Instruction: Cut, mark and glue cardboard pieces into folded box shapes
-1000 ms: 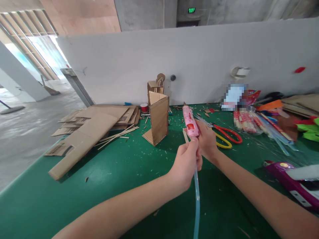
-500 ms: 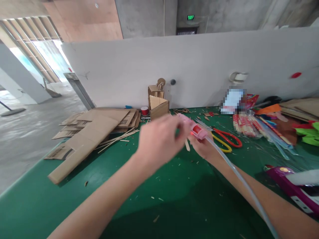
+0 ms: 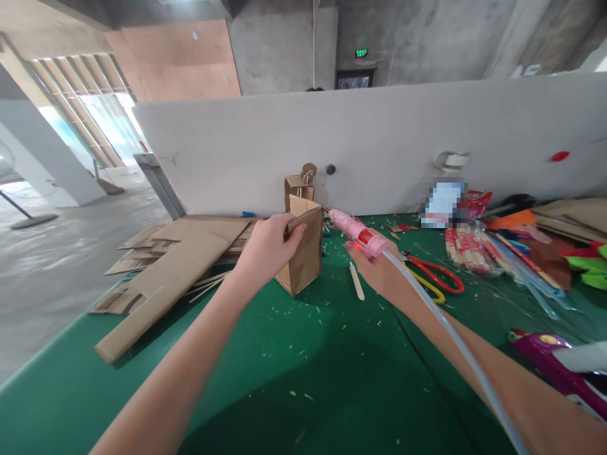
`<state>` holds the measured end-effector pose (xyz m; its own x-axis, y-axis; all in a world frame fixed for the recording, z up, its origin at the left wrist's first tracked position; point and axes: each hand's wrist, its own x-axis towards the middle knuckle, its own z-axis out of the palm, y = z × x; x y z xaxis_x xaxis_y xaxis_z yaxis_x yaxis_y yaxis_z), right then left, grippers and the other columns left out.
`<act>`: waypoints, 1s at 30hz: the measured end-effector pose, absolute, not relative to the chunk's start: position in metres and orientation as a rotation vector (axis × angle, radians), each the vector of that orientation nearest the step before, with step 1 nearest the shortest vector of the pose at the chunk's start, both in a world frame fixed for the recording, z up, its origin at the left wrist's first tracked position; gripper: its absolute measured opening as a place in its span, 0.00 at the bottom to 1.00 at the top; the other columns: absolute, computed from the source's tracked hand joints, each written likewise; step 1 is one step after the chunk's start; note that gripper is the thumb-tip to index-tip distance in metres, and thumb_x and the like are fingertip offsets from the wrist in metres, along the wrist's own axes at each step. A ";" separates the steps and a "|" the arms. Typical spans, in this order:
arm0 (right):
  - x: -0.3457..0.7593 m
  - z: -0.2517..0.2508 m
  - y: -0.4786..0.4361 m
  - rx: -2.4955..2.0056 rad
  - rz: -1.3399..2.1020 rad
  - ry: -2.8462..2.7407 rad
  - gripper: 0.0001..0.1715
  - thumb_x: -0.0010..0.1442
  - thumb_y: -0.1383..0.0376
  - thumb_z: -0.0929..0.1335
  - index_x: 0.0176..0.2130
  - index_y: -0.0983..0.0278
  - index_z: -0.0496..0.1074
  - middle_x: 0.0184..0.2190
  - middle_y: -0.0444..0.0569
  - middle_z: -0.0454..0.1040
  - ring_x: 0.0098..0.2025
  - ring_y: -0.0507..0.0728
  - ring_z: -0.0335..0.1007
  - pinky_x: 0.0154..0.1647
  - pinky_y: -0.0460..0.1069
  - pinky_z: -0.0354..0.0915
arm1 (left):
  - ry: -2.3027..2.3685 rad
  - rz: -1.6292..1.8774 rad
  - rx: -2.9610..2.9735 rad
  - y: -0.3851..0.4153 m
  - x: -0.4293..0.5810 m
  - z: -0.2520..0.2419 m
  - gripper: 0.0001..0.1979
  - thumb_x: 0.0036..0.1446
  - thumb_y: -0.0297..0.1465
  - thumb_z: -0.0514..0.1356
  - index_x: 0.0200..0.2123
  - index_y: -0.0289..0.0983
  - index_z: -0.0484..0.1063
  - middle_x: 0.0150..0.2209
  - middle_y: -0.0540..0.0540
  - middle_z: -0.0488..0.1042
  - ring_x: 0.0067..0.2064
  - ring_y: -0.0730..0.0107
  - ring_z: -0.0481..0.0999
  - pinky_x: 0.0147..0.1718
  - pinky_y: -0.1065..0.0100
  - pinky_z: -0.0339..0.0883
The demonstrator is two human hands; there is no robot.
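My left hand (image 3: 272, 246) pinches the top edge of a cardboard box (image 3: 306, 256), its thumb on the near wall. In my right hand (image 3: 377, 268) is a pink hot glue gun (image 3: 355, 230), a small red light glowing on it. A long translucent glue stick (image 3: 443, 322) runs out of the gun's rear over my right forearm. The gun's nozzle points at the box's upper right corner; whether it touches the cardboard I cannot tell. Behind the box stands a taller cardboard piece with a round disc (image 3: 308, 170) at its top. A flat wooden stick (image 3: 356, 281) lies below the gun.
Scissors (image 3: 434, 275) with red and yellow handles lie right of my right hand. Cardboard sheets (image 3: 190, 243) are piled at left. Packaged sticks (image 3: 467, 251), a purple tool (image 3: 554, 360) and a blurred-out phone-like screen (image 3: 443, 203) are at right. A white partition (image 3: 227, 151) borders the table's back.
My left hand has moved left and taken hold of the cardboard box, which now stands nearer. The glue gun has shifted slightly left, its nozzle now beside the box. The view has tilted up a little.
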<state>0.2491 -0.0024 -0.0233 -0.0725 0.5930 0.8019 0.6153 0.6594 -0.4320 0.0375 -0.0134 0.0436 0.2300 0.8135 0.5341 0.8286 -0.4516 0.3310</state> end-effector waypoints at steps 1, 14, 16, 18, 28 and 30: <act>0.249 -0.023 -0.003 -0.963 -0.044 -1.739 0.13 0.61 0.58 0.64 0.27 0.60 0.64 0.26 0.48 0.69 0.30 0.56 0.67 0.33 0.50 0.64 | -1.638 -1.035 -2.444 -0.014 0.038 0.045 0.12 0.60 0.35 0.52 0.27 0.37 0.68 0.22 0.49 0.69 0.24 0.71 0.63 0.24 0.69 0.51; 0.247 -0.028 -0.002 -0.911 -0.184 -1.758 0.15 0.61 0.59 0.64 0.25 0.61 0.61 0.22 0.45 0.64 0.24 0.53 0.61 0.26 0.48 0.59 | -1.671 -1.034 -2.437 -0.015 0.038 0.046 0.13 0.58 0.34 0.52 0.22 0.38 0.61 0.20 0.51 0.64 0.22 0.73 0.60 0.24 0.70 0.49; 0.246 -0.031 -0.002 -0.920 -0.159 -1.751 0.16 0.61 0.59 0.64 0.25 0.61 0.59 0.21 0.44 0.62 0.23 0.52 0.59 0.25 0.48 0.58 | -1.683 -1.033 -2.427 -0.016 0.039 0.046 0.13 0.58 0.34 0.52 0.22 0.38 0.60 0.19 0.51 0.63 0.21 0.73 0.59 0.24 0.70 0.49; 0.245 -0.032 -0.003 -0.916 -0.144 -1.750 0.16 0.62 0.59 0.64 0.25 0.60 0.59 0.21 0.43 0.62 0.23 0.52 0.59 0.25 0.48 0.58 | -1.687 -1.030 -2.416 -0.016 0.039 0.047 0.14 0.58 0.34 0.52 0.21 0.38 0.60 0.18 0.52 0.63 0.21 0.74 0.58 0.24 0.70 0.49; 0.246 -0.042 -0.004 -0.945 -0.082 -1.781 0.15 0.62 0.59 0.64 0.26 0.61 0.60 0.21 0.44 0.63 0.23 0.53 0.60 0.25 0.49 0.57 | -1.736 -0.992 -2.405 -0.014 0.036 0.047 0.13 0.58 0.35 0.53 0.22 0.38 0.62 0.18 0.52 0.63 0.21 0.73 0.59 0.23 0.69 0.50; 0.246 -0.045 -0.004 -0.959 -0.059 -1.794 0.15 0.61 0.59 0.64 0.25 0.61 0.60 0.21 0.44 0.63 0.23 0.53 0.60 0.25 0.49 0.57 | -1.740 -0.989 -2.396 -0.014 0.036 0.047 0.14 0.58 0.35 0.53 0.22 0.38 0.61 0.17 0.52 0.62 0.20 0.73 0.58 0.23 0.69 0.49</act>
